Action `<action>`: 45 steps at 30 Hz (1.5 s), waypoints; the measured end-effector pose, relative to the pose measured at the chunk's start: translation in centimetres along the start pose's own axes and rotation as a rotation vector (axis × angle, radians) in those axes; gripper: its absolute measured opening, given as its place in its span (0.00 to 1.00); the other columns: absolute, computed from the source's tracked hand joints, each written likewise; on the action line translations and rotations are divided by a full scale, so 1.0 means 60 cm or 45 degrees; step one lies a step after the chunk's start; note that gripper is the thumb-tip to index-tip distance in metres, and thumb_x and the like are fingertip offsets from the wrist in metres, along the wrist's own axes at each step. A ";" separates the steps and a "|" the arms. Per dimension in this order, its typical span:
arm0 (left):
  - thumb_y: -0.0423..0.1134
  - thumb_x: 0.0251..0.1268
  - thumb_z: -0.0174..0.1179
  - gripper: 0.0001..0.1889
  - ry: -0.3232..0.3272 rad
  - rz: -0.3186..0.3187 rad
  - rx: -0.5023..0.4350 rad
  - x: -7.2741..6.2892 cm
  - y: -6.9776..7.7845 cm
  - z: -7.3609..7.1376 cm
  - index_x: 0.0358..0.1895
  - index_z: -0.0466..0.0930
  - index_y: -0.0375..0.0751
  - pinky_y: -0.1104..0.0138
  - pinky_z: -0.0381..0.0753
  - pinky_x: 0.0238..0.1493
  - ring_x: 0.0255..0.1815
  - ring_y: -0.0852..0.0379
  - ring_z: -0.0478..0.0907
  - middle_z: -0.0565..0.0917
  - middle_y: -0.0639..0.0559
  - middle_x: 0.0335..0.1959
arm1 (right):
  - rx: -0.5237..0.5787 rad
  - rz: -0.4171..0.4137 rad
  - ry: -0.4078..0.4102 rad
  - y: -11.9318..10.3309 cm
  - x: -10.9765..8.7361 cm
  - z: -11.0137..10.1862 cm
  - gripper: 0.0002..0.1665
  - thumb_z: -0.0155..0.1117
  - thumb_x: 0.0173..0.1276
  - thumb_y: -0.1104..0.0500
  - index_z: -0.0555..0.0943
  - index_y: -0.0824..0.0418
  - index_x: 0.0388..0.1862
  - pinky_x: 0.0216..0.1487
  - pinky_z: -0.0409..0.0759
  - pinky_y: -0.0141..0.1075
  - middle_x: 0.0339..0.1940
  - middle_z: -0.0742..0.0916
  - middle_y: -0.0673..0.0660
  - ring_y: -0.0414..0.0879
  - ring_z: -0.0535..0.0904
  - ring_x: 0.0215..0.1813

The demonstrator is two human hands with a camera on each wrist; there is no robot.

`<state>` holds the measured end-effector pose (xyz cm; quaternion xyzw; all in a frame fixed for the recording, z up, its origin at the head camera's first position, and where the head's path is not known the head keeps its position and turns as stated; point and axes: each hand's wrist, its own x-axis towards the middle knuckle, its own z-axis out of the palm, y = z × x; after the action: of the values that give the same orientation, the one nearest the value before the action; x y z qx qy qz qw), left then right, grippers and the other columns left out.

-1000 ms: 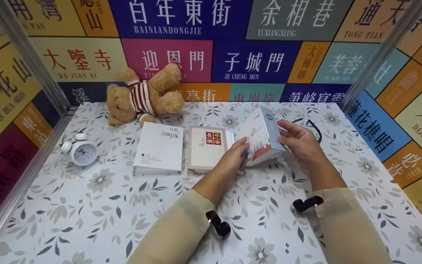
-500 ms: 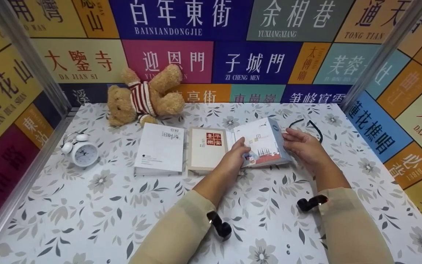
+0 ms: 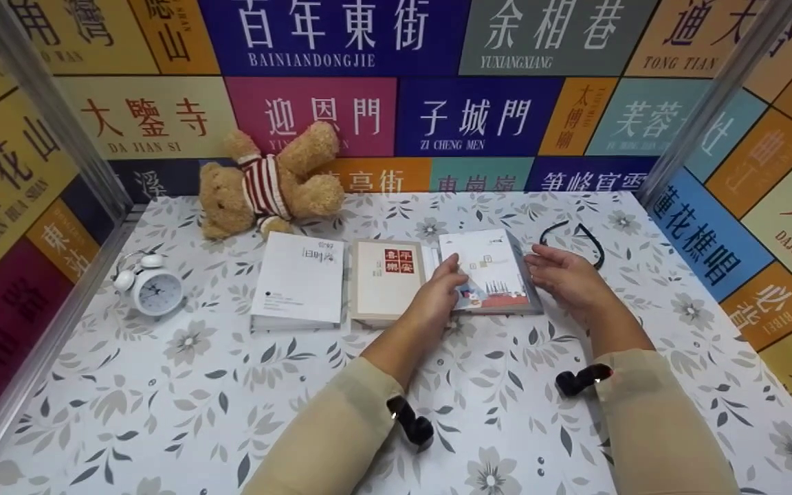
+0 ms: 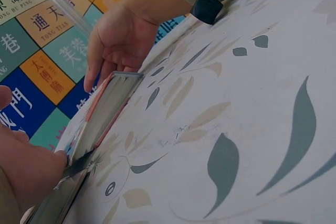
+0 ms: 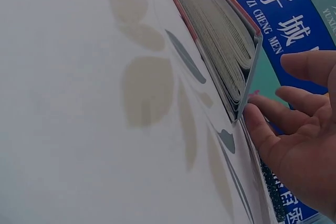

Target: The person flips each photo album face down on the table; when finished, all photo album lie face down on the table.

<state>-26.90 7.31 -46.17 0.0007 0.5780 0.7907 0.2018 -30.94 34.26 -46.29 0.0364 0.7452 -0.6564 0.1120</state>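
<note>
A book (image 3: pixel 489 271) with a pale illustrated cover, red and blue at its lower edge, lies face up at the right end of a row of three. My left hand (image 3: pixel 439 289) is at its left edge, the thumb over the cover. Part of the left hand's fingers is hidden. At the spine side, my right hand (image 3: pixel 564 275) has its fingers loosely extended, the fingertips right at the spine in the right wrist view. Directly left lies a beige book (image 3: pixel 386 282) with a red square design, partly behind my left hand. A white book (image 3: pixel 300 275) lies beyond it.
Black-framed glasses (image 3: pixel 599 251) lie behind my right hand. A teddy bear (image 3: pixel 269 182) in a striped shirt lies at the back left, and a white alarm clock (image 3: pixel 155 289) stands at the left. Printed panels (image 3: pixel 482 117) enclose the floral-patterned table (image 3: pixel 231 412).
The illustrated book was tilted up between both hands and has been lowered flat beside the beige book. My right hand has come down with its spine side; the left has barely moved.
</note>
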 end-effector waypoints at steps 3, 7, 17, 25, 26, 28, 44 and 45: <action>0.41 0.78 0.49 0.36 0.012 0.020 0.015 -0.001 0.003 -0.001 0.88 0.56 0.51 0.54 0.47 0.92 0.92 0.48 0.45 0.54 0.49 0.90 | -0.026 -0.017 0.049 -0.008 0.000 0.008 0.42 0.60 0.82 0.63 0.55 0.64 0.88 0.64 0.81 0.24 0.87 0.66 0.66 0.41 0.76 0.72; 0.41 0.79 0.50 0.34 0.044 0.069 0.023 -0.006 0.012 -0.002 0.86 0.59 0.50 0.54 0.51 0.91 0.91 0.47 0.50 0.58 0.48 0.89 | -0.097 -0.084 0.148 -0.024 -0.004 0.032 0.39 0.59 0.82 0.62 0.60 0.62 0.87 0.64 0.78 0.22 0.86 0.70 0.63 0.52 0.71 0.81; 0.42 0.83 0.48 0.31 0.141 0.201 -0.007 -0.010 0.047 -0.046 0.84 0.61 0.42 0.48 0.64 0.86 0.88 0.44 0.59 0.66 0.42 0.85 | -0.087 -0.181 0.038 -0.058 0.014 0.129 0.34 0.56 0.83 0.62 0.66 0.60 0.84 0.65 0.85 0.35 0.78 0.78 0.63 0.51 0.79 0.73; 0.45 0.81 0.49 0.33 0.216 0.192 -0.004 -0.024 0.075 -0.119 0.85 0.60 0.48 0.45 0.64 0.85 0.84 0.35 0.65 0.66 0.46 0.85 | -0.063 -0.175 -0.044 -0.073 0.036 0.199 0.34 0.59 0.82 0.61 0.68 0.60 0.83 0.71 0.82 0.46 0.76 0.80 0.63 0.48 0.81 0.67; 0.45 0.81 0.49 0.33 0.223 0.199 -0.007 -0.026 0.078 -0.129 0.86 0.59 0.48 0.45 0.64 0.85 0.84 0.35 0.64 0.66 0.46 0.85 | -0.061 -0.176 -0.047 -0.074 0.038 0.208 0.33 0.59 0.81 0.60 0.68 0.59 0.83 0.72 0.82 0.46 0.76 0.80 0.63 0.49 0.81 0.67; 0.44 0.83 0.48 0.32 0.244 0.207 -0.011 -0.031 0.084 -0.147 0.86 0.58 0.48 0.45 0.63 0.86 0.85 0.35 0.63 0.65 0.45 0.86 | -0.061 -0.181 -0.058 -0.077 0.042 0.226 0.33 0.60 0.81 0.60 0.69 0.58 0.83 0.72 0.82 0.46 0.76 0.80 0.63 0.50 0.80 0.68; 0.49 0.83 0.50 0.31 0.370 0.127 0.001 -0.051 0.109 -0.221 0.85 0.60 0.57 0.51 0.53 0.91 0.90 0.42 0.54 0.61 0.53 0.88 | -0.030 -0.128 -0.091 -0.073 0.064 0.300 0.32 0.65 0.79 0.58 0.74 0.55 0.80 0.66 0.85 0.44 0.71 0.84 0.56 0.52 0.82 0.69; 0.49 0.84 0.49 0.32 0.378 0.131 0.014 -0.050 0.108 -0.223 0.86 0.59 0.55 0.52 0.51 0.91 0.90 0.43 0.52 0.60 0.52 0.88 | -0.036 -0.124 -0.094 -0.073 0.063 0.301 0.32 0.64 0.79 0.58 0.74 0.55 0.80 0.64 0.85 0.43 0.72 0.84 0.56 0.52 0.82 0.68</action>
<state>-29.36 -7.48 -43.99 -0.0856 0.6049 0.7882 0.0734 -33.34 15.48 -44.93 -0.0257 0.7505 -0.6515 0.1080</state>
